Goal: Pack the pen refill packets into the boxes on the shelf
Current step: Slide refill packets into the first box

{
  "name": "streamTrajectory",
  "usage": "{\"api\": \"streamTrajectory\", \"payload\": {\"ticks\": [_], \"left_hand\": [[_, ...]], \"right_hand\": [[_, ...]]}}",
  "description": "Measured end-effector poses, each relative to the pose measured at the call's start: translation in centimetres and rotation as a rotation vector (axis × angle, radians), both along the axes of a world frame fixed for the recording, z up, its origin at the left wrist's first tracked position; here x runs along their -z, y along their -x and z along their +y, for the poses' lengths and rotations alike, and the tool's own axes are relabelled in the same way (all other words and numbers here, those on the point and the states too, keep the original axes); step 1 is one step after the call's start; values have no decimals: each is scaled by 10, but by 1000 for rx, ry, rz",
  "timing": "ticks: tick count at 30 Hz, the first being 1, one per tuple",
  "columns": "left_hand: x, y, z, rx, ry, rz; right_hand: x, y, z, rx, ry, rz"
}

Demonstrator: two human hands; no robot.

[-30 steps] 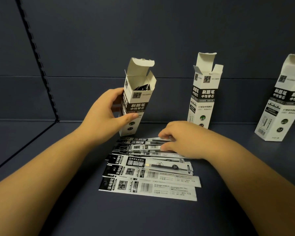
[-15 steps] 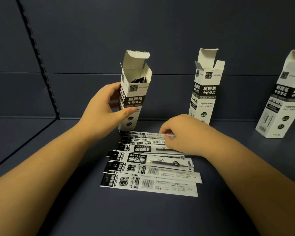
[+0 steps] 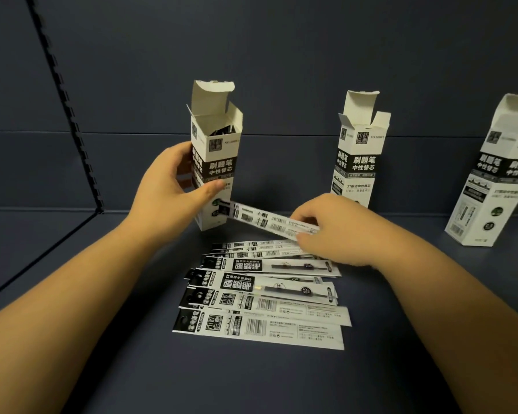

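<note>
**One refill packet lifted, the left box steadied**

My left hand (image 3: 174, 189) gripped the left box (image 3: 217, 162), thumb across its front and fingers curled round its far side. The box stood on the dark blue shelf (image 3: 251, 380) with its top flaps open, and dark packet ends showed inside. Its black band read 刷题笔 and 中性替芯, with "NO.50001" on the white panel above.

My right hand (image 3: 335, 231) pinched one packet (image 3: 269, 224) by its right end, between thumb and curled fingers. That packet was raised off the shelf, its black end pointing at the lower part of the box I held. A barcode showed on it; the small print was too blurred to read.

The remaining packets (image 3: 263, 297) lay fanned on the shelf just below my right hand, overlapping. Two lay face up, showing 刷题笔, "ST" and "0.5"; the nearest ones showed barcodes and "NO.50001".

A middle box (image 3: 359, 156), open-topped, stood behind my right hand and added "ST按动中性替芯". A right box (image 3: 500, 180) leaned at the frame's edge, marked "0.5".
</note>
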State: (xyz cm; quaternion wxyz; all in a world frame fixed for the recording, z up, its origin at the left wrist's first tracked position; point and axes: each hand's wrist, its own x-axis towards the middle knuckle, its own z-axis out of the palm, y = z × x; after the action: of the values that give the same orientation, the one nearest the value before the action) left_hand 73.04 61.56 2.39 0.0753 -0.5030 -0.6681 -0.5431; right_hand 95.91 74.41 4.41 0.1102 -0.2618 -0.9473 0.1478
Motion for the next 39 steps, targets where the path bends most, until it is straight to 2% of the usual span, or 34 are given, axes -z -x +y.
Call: {"api": "streamTrajectory", "payload": {"ticks": [5, 13, 16, 19, 28, 39], "left_hand": [[-2, 3, -2, -29, -44, -32], [-1, 0, -1, -23, -19, -25], [-1, -1, -1, -23, -11, -15], [0, -2, 0, -24, 0, 12], [0, -4, 0, -31, 1, 79], [1, -3, 0, -2, 42, 198]], "right_hand": [[-6, -6, 5, 74, 242, 256], [-12, -6, 6, 32, 860, 584], [-13, -5, 9, 18, 1016, 702], [-12, -4, 12, 5, 1034, 712], [-7, -2, 11, 53, 891, 686], [-10, 0, 3, -32, 1086, 783]]}}
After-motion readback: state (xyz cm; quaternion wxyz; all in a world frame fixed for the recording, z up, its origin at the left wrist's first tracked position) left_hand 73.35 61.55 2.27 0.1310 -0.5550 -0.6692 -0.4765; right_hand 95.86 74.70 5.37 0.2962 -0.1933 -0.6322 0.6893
